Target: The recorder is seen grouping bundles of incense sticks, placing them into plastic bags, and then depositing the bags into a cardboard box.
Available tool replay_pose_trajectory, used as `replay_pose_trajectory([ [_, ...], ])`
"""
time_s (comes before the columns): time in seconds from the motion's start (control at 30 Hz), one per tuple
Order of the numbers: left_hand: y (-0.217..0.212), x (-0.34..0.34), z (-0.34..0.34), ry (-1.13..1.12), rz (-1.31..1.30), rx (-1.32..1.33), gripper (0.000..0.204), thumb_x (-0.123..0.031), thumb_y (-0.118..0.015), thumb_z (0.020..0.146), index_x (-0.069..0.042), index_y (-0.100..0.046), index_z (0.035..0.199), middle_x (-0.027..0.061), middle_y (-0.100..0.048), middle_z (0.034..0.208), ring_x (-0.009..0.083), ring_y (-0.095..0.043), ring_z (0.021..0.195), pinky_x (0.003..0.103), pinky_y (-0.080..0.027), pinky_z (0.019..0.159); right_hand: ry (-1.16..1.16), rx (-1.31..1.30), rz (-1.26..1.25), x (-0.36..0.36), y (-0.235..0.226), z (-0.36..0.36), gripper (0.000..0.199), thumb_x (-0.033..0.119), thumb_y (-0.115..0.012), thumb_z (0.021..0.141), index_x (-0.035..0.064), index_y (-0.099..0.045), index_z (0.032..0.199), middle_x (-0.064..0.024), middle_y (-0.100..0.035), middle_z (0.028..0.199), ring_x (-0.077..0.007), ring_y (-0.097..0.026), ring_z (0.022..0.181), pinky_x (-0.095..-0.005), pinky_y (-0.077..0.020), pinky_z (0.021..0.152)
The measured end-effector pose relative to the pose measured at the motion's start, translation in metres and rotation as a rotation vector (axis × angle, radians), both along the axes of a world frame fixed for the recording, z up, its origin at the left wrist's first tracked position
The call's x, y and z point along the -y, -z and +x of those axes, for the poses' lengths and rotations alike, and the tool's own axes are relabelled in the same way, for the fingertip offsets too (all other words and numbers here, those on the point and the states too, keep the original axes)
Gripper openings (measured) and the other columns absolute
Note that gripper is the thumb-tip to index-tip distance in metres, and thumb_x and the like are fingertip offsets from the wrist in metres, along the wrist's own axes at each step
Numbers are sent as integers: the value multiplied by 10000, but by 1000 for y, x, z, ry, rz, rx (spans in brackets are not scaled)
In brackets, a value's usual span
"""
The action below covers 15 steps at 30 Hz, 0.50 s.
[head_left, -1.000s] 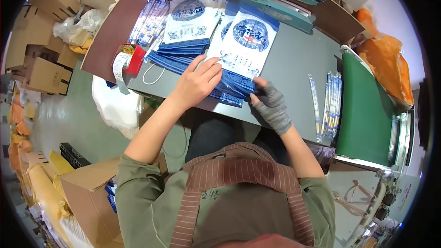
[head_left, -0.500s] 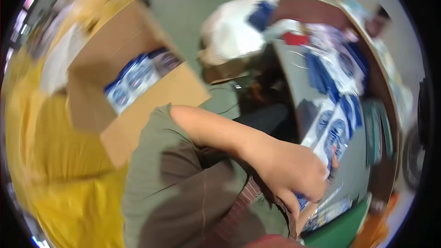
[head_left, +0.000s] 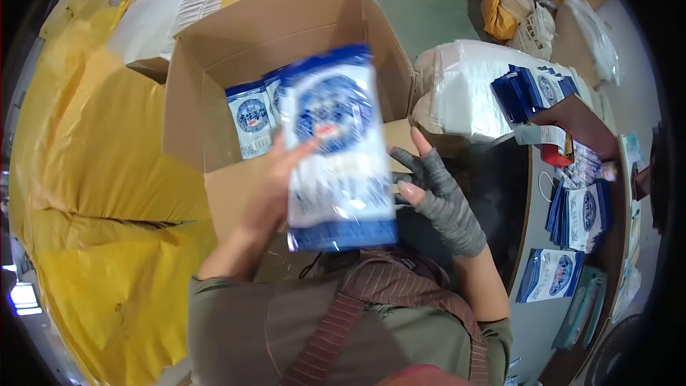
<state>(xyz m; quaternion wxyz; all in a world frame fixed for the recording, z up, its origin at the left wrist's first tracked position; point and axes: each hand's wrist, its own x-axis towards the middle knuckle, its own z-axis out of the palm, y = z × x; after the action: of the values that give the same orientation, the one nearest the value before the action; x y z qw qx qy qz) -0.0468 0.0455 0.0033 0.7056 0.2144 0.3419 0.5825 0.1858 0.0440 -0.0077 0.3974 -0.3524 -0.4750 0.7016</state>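
Note:
A blue-and-white plastic pouch (head_left: 339, 186) hangs in front of my chest, slightly blurred, overlapping the near side of a cardboard box. My bare left hand (head_left: 268, 182) grips its left edge, with the thumb on the printed front and the other fingers partly hidden behind. Close by the pouch's right edge is my right hand (head_left: 443, 200) in a grey fingerless glove, its fingers spread and nothing seen in them. Inside the open cardboard box (head_left: 286, 18), similar pouches (head_left: 251, 118) stand at the left, partly covered by the held one.
Yellow sacks (head_left: 121, 164) fill the left side. Right of the box lies a white wrapped bundle (head_left: 461, 89) with a stack of pouches (head_left: 532, 93). A grey table (head_left: 525, 243) at the right carries more pouches (head_left: 550, 275), a red tape dispenser (head_left: 556, 154) and green folders (head_left: 582, 307).
The view has swung left toward the box. My left hand has moved from the table on the right to the box's near side, now with a pouch. My gloved right hand is now plainly visible.

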Motion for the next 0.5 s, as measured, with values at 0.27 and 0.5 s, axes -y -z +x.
replay_pose_trajectory([
  [0.27, 264, -252, -60, -54, -249, -712, 934, -85, -728, 784, -19, -119, 1490, 255, -461, 1324, 362, -571, 1123, 456, -519, 892, 664, 349, -119, 31, 33, 123, 697, 165, -593, 881, 99, -267, 1493, -146, -419, 1432, -268, -509, 1221, -362, -430, 989],
  [0.5, 431, -329, 7, 223, -443, -1461, 1004, -371, -705, 825, -321, 23, 1515, 304, -183, 1412, 469, -417, 1235, 485, -371, 1038, 1558, 1472, -64, 263, 55, 296, 447, 55, -542, 931, 8, -445, 1365, -157, -541, 1292, -237, -510, 1177, -320, -383, 1025],
])
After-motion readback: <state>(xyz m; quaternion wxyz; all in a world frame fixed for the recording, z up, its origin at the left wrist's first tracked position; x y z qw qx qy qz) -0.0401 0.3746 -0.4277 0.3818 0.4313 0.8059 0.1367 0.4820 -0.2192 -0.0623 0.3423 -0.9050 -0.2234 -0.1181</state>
